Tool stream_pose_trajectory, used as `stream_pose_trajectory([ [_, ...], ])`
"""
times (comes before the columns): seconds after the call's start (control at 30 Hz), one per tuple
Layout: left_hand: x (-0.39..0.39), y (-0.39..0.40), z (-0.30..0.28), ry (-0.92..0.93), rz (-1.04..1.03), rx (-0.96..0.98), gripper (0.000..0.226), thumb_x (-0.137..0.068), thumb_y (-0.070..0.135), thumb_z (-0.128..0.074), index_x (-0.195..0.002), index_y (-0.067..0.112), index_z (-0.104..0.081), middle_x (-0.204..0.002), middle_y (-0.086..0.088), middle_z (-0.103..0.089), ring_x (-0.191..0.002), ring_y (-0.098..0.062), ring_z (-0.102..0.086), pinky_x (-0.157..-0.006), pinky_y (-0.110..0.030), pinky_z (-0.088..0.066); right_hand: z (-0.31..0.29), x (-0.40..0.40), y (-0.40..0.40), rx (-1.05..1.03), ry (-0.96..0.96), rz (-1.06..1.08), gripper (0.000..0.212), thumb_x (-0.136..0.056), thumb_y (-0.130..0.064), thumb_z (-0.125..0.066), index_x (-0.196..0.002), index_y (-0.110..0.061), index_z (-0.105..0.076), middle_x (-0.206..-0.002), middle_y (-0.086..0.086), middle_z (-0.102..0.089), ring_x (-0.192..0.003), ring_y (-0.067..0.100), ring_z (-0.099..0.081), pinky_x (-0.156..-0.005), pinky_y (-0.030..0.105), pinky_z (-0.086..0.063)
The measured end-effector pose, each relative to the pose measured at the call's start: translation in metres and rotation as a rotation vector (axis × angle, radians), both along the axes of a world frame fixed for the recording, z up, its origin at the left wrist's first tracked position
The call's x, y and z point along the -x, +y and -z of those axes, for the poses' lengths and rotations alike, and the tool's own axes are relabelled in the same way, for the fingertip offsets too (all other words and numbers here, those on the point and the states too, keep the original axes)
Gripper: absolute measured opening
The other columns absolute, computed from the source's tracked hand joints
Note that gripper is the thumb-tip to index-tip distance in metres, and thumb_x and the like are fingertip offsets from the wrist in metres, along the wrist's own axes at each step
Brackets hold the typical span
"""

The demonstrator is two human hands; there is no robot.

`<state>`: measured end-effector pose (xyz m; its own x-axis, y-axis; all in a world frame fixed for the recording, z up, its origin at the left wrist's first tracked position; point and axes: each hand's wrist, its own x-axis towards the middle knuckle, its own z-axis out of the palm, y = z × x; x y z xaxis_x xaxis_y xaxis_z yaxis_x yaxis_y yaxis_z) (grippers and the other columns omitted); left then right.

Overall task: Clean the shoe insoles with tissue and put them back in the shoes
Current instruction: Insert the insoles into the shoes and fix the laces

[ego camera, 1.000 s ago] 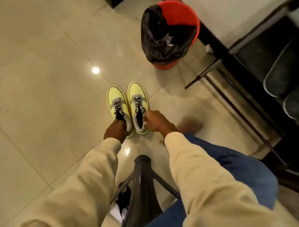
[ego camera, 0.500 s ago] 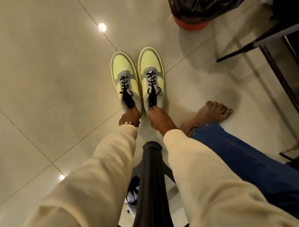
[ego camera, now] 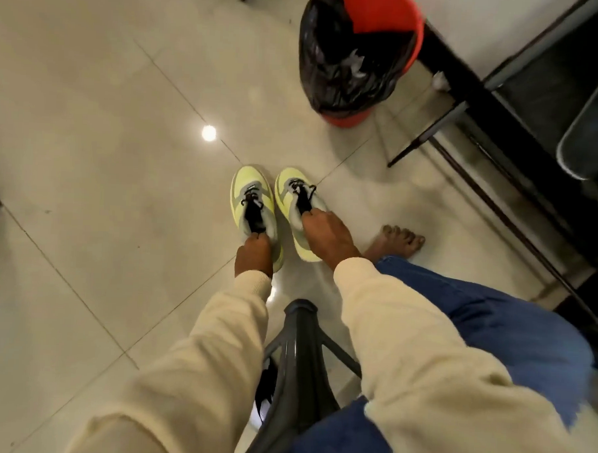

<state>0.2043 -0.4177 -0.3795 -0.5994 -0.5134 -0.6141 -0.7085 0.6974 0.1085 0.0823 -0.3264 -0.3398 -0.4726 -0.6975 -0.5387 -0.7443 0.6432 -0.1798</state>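
Two shoes [ego camera: 278, 208] side by side, one under each hand [ego camera: 254, 255].

Both shoe openings are covered: the left hand [ego camera: 254, 255] hides one heel, the right hand [ego camera: 326, 236] the other; insoles cannot be seen.

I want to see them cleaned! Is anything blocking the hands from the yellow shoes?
No. The left hand already grips the left shoe at its opening, and the right hand grips the right shoe.
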Motion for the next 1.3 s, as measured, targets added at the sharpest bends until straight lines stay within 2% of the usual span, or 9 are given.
stream_pose_trajectory([
  [0.17,-0.002,0.014,-0.066,0.129,0.049,0.098,0.024,-0.091,-0.002,-0.045,-0.113,-0.001,-0.052,-0.116,-0.022,-0.056,-0.1,-0.041,-0.058,-0.08,-0.044,-0.044,-0.088,0.008,0.02,0.094,-0.065,0.105,0.039,-0.1,-0.011,-0.033,-0.136,0.001,-0.043,-0.141,0.023,-0.043,-0.123,0.038,-0.048,-0.099,0.04,-0.037],
  [0.27,0.007,0.021,-0.113,0.217,0.069,0.168,0.029,-0.091,-0.002,-0.045,-0.119,-0.001,-0.051,-0.119,-0.022,-0.055,-0.102,-0.042,-0.057,-0.083,-0.045,-0.044,-0.143,0.006,0.039,0.15,-0.055,0.177,0.035,-0.096,-0.011,-0.043,-0.128,-0.001,-0.051,-0.137,0.022,-0.047,-0.118,0.037,-0.051,-0.094,0.039,-0.04],
  [0.47,0.034,0.043,-0.21,0.49,0.102,0.275,0.038,-0.087,0.0,-0.05,-0.125,0.002,-0.05,-0.12,-0.021,-0.053,-0.1,-0.044,-0.056,-0.08,-0.046,-0.043,-0.23,0.0,0.094,0.334,0.145,0.266,0.027,-0.086,-0.011,-0.056,-0.112,-0.004,-0.057,-0.12,0.016,-0.058,-0.109,0.034,-0.056,-0.082,0.036,-0.044],
  [0.6,0.056,0.067,-0.272,0.737,0.164,0.349,0.034,-0.084,-0.004,-0.052,-0.118,-0.002,-0.055,-0.112,-0.025,-0.056,-0.092,-0.045,-0.057,-0.075,-0.047,-0.043,-0.281,0.0,0.136,0.444,0.257,0.327,0.035,-0.083,-0.013,-0.064,-0.117,-0.009,-0.057,-0.12,0.011,-0.057,-0.109,0.031,-0.055,-0.083,0.034,-0.044],
  [0.73,0.09,0.092,-0.326,0.883,0.254,0.376,0.027,-0.083,-0.006,-0.055,-0.109,-0.002,-0.059,-0.107,-0.024,-0.058,-0.088,-0.044,-0.058,-0.071,-0.045,-0.042,-0.326,0.011,0.175,0.51,0.394,0.416,0.038,-0.082,-0.016,-0.068,-0.118,-0.012,-0.056,-0.118,0.008,-0.058,-0.106,0.029,-0.057,-0.085,0.035,-0.046],
  [0.87,0.128,0.126,-0.368,0.946,0.363,0.373,0.025,-0.084,-0.005,-0.055,-0.108,-0.001,-0.058,-0.107,-0.021,-0.057,-0.09,-0.043,-0.057,-0.07,-0.043,-0.041,-0.36,0.024,0.213,0.519,0.523,0.496,0.04,-0.082,-0.016,-0.068,-0.119,-0.011,-0.055,-0.12,0.008,-0.057,-0.107,0.029,-0.057,-0.084,0.035,-0.044],
  [1.0,0.165,0.165,-0.396,0.964,0.486,0.347,0.023,-0.089,-0.002,-0.052,-0.111,0.001,-0.058,-0.109,-0.019,-0.057,-0.095,-0.04,-0.058,-0.077,-0.043,-0.045,-0.38,0.04,0.248,0.484,0.613,0.602,0.038,-0.083,-0.015,-0.067,-0.119,-0.009,-0.055,-0.12,0.009,-0.057,-0.108,0.029,-0.056,-0.084,0.034,-0.044],
  [1.2,0.215,0.226,-0.402,0.933,0.656,0.302,0.021,-0.095,0.007,-0.05,-0.114,0.005,-0.058,-0.112,-0.016,-0.06,-0.099,-0.038,-0.06,-0.082,-0.042,-0.049,-0.386,0.067,0.296,0.397,0.659,0.757,0.033,-0.087,-0.014,-0.062,-0.118,-0.006,-0.054,-0.12,0.013,-0.056,-0.108,0.031,-0.056,-0.085,0.035,-0.045],
  [1.3,0.233,0.253,-0.401,0.885,0.739,0.304,0.023,-0.096,0.006,-0.048,-0.117,0.004,-0.057,-0.118,-0.016,-0.058,-0.104,-0.037,-0.059,-0.085,-0.04,-0.048,-0.381,0.084,0.314,0.359,0.651,0.799,0.038,-0.088,-0.013,-0.062,-0.124,-0.004,-0.051,-0.123,0.014,-0.055,-0.111,0.032,-0.056,-0.089,0.036,-0.045],
])
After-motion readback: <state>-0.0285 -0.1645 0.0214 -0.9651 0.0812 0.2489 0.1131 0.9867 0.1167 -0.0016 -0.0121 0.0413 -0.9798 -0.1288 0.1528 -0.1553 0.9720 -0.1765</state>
